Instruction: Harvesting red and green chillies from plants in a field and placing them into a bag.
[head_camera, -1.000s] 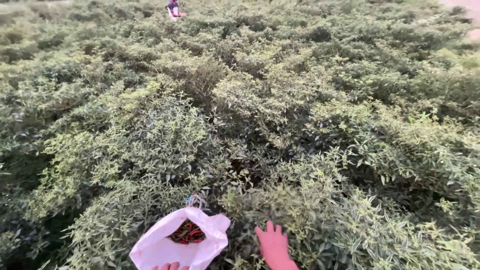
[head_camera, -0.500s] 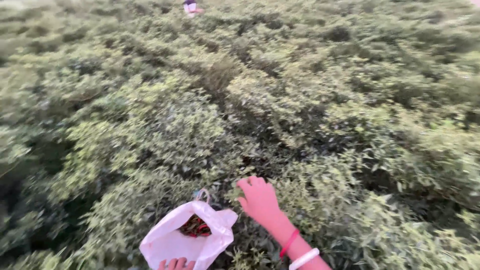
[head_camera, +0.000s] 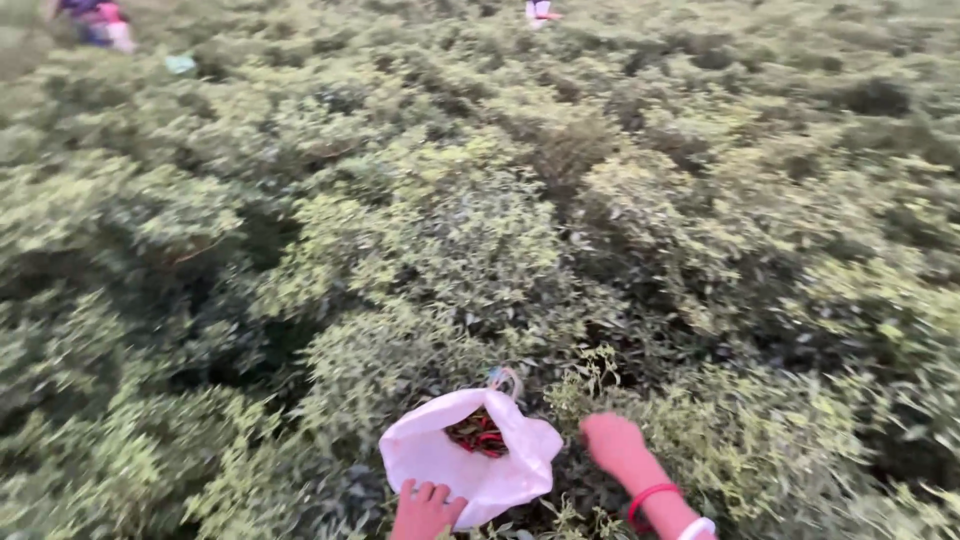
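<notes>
A white plastic bag (head_camera: 450, 462) hangs open at the bottom centre, with red and dark chili peppers (head_camera: 478, 432) inside it. My left hand (head_camera: 425, 509) grips the bag's lower edge. My right hand (head_camera: 612, 442) reaches into the green leaves just right of the bag; its fingers are tucked into the foliage, so I cannot see what they hold. A red bangle and a white one circle that wrist (head_camera: 668, 503).
Dense green pepper bushes (head_camera: 470, 250) cover the whole field, with dark gaps between rows. A person (head_camera: 95, 20) in purple and pink stands at the far top left, another person (head_camera: 540, 10) at the far top centre.
The view has swung right and down. My right hand has moved from beside the bag's mouth to lower right, into the leaves. The bag stays held by my left hand.
</notes>
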